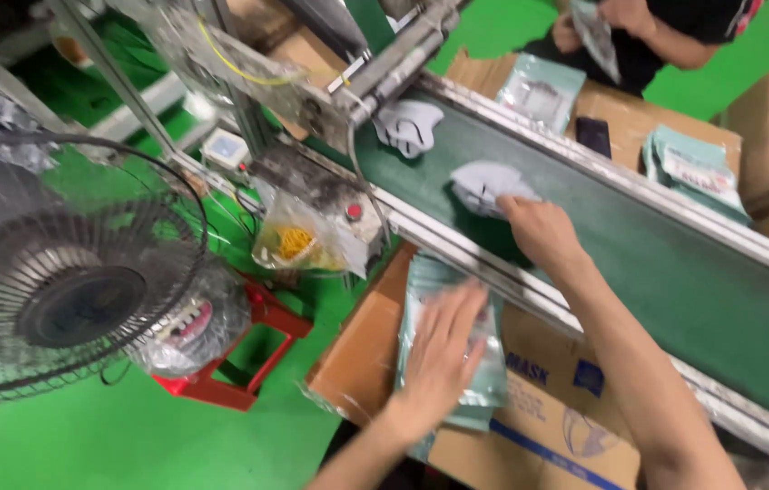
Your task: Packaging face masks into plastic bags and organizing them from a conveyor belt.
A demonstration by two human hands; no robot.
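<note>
Blurring hides the right hand [539,231] grip on the mask [484,186].

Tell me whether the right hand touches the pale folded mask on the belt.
Touching: the head view shows the right hand fingertips on the pale folded mask.

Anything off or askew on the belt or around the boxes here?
Nothing looks damaged or spilled. The right hand reaches a grey mask on the green conveyor belt; a second mask lies further up. The left hand rests flat on pouches stacked on a cardboard box.
</note>
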